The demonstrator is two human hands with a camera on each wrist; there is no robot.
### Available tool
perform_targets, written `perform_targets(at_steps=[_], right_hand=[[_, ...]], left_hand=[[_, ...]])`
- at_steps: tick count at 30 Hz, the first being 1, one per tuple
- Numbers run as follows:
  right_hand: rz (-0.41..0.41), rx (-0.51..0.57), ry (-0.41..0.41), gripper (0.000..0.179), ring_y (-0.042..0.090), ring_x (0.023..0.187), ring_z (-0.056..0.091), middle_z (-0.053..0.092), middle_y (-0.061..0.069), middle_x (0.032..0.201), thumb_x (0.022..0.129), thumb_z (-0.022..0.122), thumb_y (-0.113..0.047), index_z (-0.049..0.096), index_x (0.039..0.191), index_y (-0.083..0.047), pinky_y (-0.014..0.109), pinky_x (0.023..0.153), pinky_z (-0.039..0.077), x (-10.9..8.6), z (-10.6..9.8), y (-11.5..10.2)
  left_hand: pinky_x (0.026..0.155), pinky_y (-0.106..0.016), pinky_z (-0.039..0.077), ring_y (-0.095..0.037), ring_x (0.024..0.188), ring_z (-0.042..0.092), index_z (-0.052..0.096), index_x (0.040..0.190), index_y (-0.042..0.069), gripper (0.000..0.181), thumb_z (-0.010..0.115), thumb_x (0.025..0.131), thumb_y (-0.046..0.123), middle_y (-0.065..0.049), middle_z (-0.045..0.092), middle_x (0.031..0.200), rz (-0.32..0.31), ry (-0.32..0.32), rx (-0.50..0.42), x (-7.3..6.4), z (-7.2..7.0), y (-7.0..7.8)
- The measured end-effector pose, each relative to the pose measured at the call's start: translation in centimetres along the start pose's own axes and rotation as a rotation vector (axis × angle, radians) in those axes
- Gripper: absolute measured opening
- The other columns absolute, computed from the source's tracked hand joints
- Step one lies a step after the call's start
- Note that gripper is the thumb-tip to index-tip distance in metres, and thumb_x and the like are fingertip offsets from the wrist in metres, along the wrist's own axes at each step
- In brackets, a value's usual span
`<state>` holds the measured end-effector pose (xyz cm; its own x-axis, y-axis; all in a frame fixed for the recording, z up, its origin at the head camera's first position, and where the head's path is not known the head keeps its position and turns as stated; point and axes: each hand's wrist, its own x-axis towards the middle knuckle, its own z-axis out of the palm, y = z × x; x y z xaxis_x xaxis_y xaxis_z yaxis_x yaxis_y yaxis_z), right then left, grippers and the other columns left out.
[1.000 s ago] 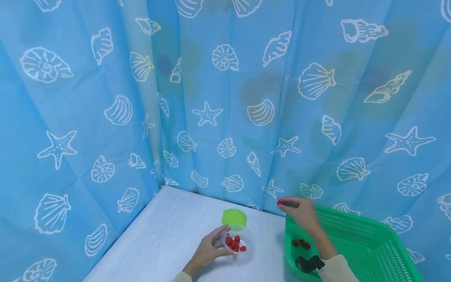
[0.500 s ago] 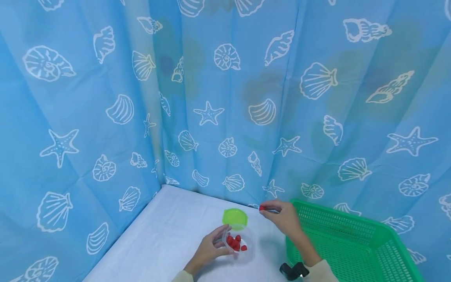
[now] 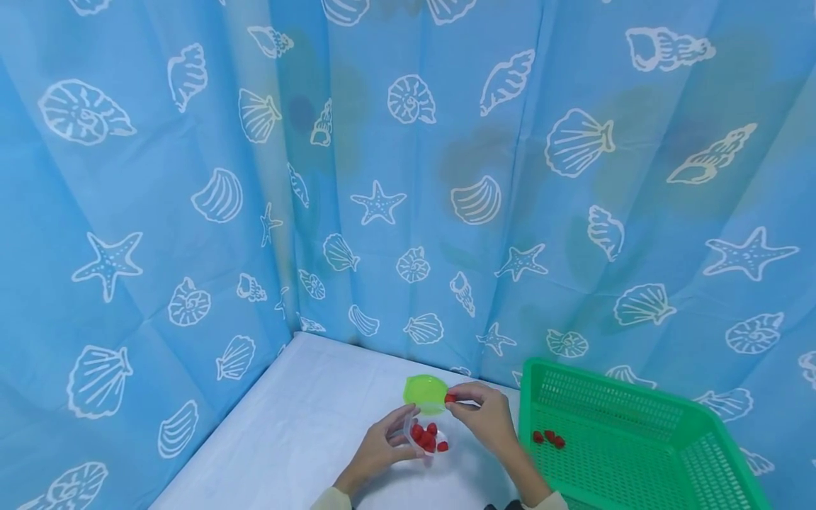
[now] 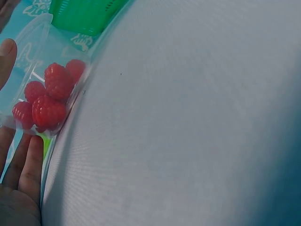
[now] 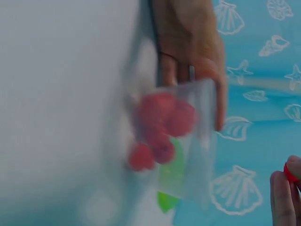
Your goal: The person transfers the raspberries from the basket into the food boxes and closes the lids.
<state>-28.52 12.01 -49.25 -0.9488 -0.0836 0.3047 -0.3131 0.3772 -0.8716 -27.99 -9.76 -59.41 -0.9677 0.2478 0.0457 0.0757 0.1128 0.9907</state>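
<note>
A clear plastic tub (image 4: pixel 75 40) with several red raspberries (image 4: pixel 49 112) inside stands on the white table. Thumb and fingers of my left hand (image 3: pixel 375 455) grip its near left side. Between thumb and fingertips, my right hand (image 3: pixel 489 419) pinches a single raspberry (image 3: pixel 450 398), raised behind and to the right of the tub's opening. That raspberry shows at the right edge of the right wrist view, partly covered by the fingers. A lime-green lid (image 3: pixel 421 389) lies just behind the tub, its right edge close to the pinched raspberry.
On the right stands a green perforated basket (image 3: pixel 637 432) with a few more raspberries (image 3: pixel 549 438) at its left end. A blue curtain (image 3: pixel 357 142) with white shell prints hangs behind and left of the white table (image 3: pixel 306 411).
My right hand has moved left from over the basket to near the tub, carrying the raspberry. The left hand keeps its grip on the tub in place.
</note>
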Motion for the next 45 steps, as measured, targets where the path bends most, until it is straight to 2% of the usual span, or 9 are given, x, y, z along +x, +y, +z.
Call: perform_targets(at_steps=[6, 11, 18, 23, 29, 35, 40, 45], right_hand=[[0.004, -0.038, 0.007, 0.019, 0.015, 0.088, 0.069, 0.070, -0.002, 0.092, 0.079, 0.080, -0.006, 0.076, 0.096, -0.016, 0.026, 0.073, 0.058, -0.7, 2.0, 1.8], [-0.002, -0.037, -0.042, 0.021, 0.016, 0.088, 0.070, 0.069, -0.001, 0.091, 0.079, 0.079, -0.002, 0.076, 0.098, -0.010, 0.026, 0.073, 0.058, -1.3, 3.2, 2.7], [-0.002, -0.099, -0.097, 0.021, 0.014, 0.089, 0.069, 0.068, -0.004, 0.091, 0.079, 0.079, -0.001, 0.076, 0.098, -0.007, 0.024, 0.073, 0.058, -1.7, 4.1, 3.3], [-0.061, -0.173, -0.115, 0.019, 0.012, 0.089, 0.067, 0.066, -0.006, 0.090, 0.079, 0.078, -0.002, 0.076, 0.097, -0.008, 0.025, 0.074, 0.058, -1.8, 4.5, 3.4], [-0.114, -0.268, -0.081, 0.018, 0.011, 0.087, 0.067, 0.066, -0.005, 0.089, 0.079, 0.080, -0.006, 0.075, 0.097, -0.008, 0.025, 0.072, 0.058, -1.8, 5.0, 3.4], [-0.084, -0.340, -0.054, 0.020, 0.013, 0.087, 0.068, 0.065, -0.002, 0.090, 0.079, 0.079, -0.005, 0.074, 0.098, -0.008, 0.026, 0.072, 0.059, -1.3, 5.7, 3.2], [-0.049, -0.392, -0.032, 0.021, 0.013, 0.087, 0.068, 0.065, -0.002, 0.090, 0.077, 0.081, -0.005, 0.074, 0.096, -0.010, 0.028, 0.073, 0.059, -1.1, 6.2, 3.0], [-0.067, -0.424, -0.024, 0.020, 0.014, 0.086, 0.068, 0.065, -0.001, 0.090, 0.076, 0.081, -0.005, 0.075, 0.094, -0.009, 0.029, 0.073, 0.059, -1.0, 6.5, 2.6]], left_hand=[[0.101, -0.044, 0.046, -0.028, 0.134, 0.045, 0.044, 0.147, 0.020, 0.080, 0.083, 0.078, 0.033, -0.001, 0.050, 0.145, 0.014, -0.018, -0.024, -0.2, -0.1, 0.1], [0.100, -0.039, 0.047, -0.028, 0.133, 0.047, 0.043, 0.148, 0.018, 0.080, 0.083, 0.079, 0.029, -0.001, 0.050, 0.144, 0.027, -0.026, -0.036, -0.1, -0.2, 0.1], [0.100, -0.035, 0.048, -0.027, 0.132, 0.047, 0.042, 0.148, 0.016, 0.081, 0.083, 0.079, 0.026, -0.001, 0.049, 0.145, 0.060, -0.040, -0.024, -0.1, -0.3, 0.1], [0.101, -0.034, 0.047, -0.025, 0.133, 0.046, 0.041, 0.149, 0.017, 0.081, 0.082, 0.079, 0.029, 0.001, 0.049, 0.146, 0.066, -0.046, -0.018, -0.2, -0.4, 0.1], [0.101, -0.035, 0.047, -0.026, 0.133, 0.046, 0.041, 0.149, 0.015, 0.080, 0.081, 0.080, 0.028, -0.001, 0.048, 0.146, 0.089, -0.050, -0.020, -0.2, -0.4, -0.1], [0.101, -0.040, 0.046, -0.028, 0.134, 0.044, 0.043, 0.148, 0.018, 0.080, 0.082, 0.079, 0.030, 0.001, 0.049, 0.145, 0.053, -0.027, -0.011, -0.2, -0.2, 0.1], [0.101, -0.039, 0.047, -0.028, 0.134, 0.045, 0.043, 0.147, 0.017, 0.077, 0.081, 0.081, 0.025, -0.001, 0.049, 0.145, 0.061, -0.032, -0.024, -0.2, -0.2, 0.2], [0.101, -0.037, 0.046, -0.028, 0.135, 0.043, 0.042, 0.148, 0.015, 0.079, 0.082, 0.080, 0.024, -0.002, 0.048, 0.146, 0.077, -0.041, -0.038, -0.2, -0.3, 0.1]])
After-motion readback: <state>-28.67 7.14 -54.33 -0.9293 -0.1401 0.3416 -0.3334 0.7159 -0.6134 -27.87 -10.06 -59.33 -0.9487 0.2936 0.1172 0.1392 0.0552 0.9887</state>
